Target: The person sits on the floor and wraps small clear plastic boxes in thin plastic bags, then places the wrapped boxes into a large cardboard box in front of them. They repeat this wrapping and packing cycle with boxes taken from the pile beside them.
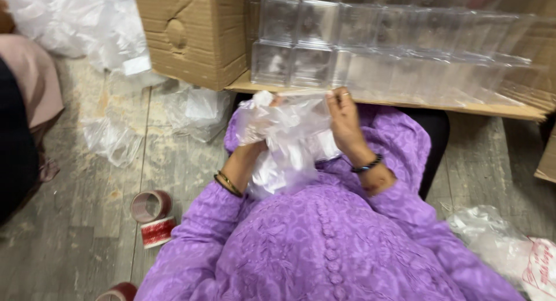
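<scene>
A crumpled clear plastic bag is held up in front of my lap. My left hand is pushed inside the bag, covered by the film, so its fingers are hard to make out. My right hand grips the bag's upper right edge between fingers and thumb. Both wrists wear bangles, and purple sleeves cover my arms. Just beyond the hands, several clear plastic boxes stand in rows inside an open cardboard carton.
Loose plastic bags lie on the wooden floor at left, far left top and lower right. Two tape rolls sit by my left knee. Another person's clothing is at the left edge.
</scene>
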